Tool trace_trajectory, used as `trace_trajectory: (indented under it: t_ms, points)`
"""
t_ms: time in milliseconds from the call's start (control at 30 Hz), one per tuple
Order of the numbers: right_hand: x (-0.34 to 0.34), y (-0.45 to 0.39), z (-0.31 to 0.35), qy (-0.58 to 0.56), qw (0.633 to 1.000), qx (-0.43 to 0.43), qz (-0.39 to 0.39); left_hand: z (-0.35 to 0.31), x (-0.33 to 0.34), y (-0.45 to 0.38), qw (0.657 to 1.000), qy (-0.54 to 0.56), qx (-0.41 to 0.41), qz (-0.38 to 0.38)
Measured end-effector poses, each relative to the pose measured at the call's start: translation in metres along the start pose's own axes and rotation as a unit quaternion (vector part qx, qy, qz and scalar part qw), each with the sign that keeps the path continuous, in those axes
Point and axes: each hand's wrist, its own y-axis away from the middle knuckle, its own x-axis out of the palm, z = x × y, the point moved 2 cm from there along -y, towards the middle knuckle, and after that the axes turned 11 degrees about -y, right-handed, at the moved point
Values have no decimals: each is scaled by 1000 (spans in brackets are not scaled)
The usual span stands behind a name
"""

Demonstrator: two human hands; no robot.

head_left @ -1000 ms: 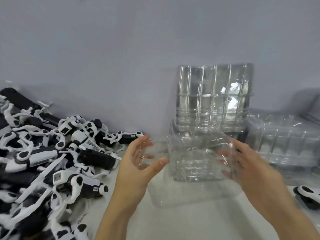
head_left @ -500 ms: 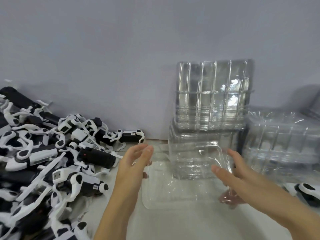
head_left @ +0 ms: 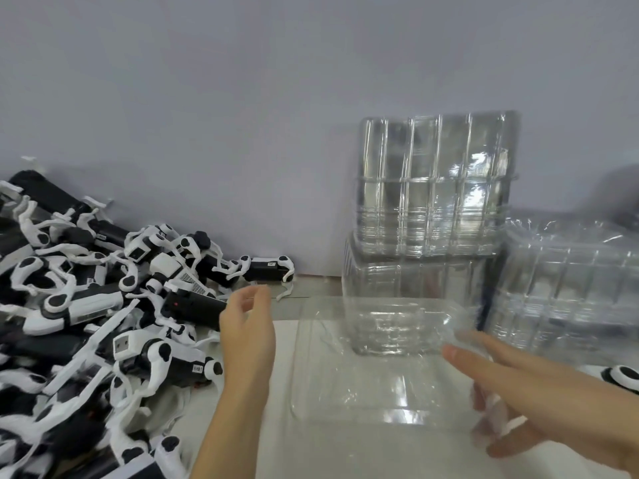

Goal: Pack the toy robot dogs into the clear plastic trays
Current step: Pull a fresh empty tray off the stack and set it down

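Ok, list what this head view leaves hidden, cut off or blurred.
- Right hand: lower fingers sit behind the clear tray, blurred; grip unclear.
- Toy robot dog pile: cut off by left and bottom edges; count unknown.
- Lone toy at right edge: mostly cropped.
- Tray stacks: transparent layers merge; number unreadable.

Single head-worn wide-angle view, aimed forward and slightly down from close above the tabletop (head_left: 345, 458). Faces a grey wall (head_left: 242, 115) straight ahead. Near enough that both forearms enter from the bottom edge. Straight lines bowed toward the frame edges. No second view to overlap.
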Motion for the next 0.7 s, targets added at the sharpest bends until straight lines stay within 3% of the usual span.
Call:
trace_trajectory:
  t_ms: [267, 433, 700]
  points:
    - [9, 0, -6, 58, 994, 34, -87, 19, 7, -17, 996, -22, -84, 20]
    - [13, -5, -6, 101, 989, 51, -91, 22, 11, -20, 987, 89, -113, 74]
    - [11, -21, -10, 134, 985, 45, -103, 20, -1, -25, 995, 82, -40, -44]
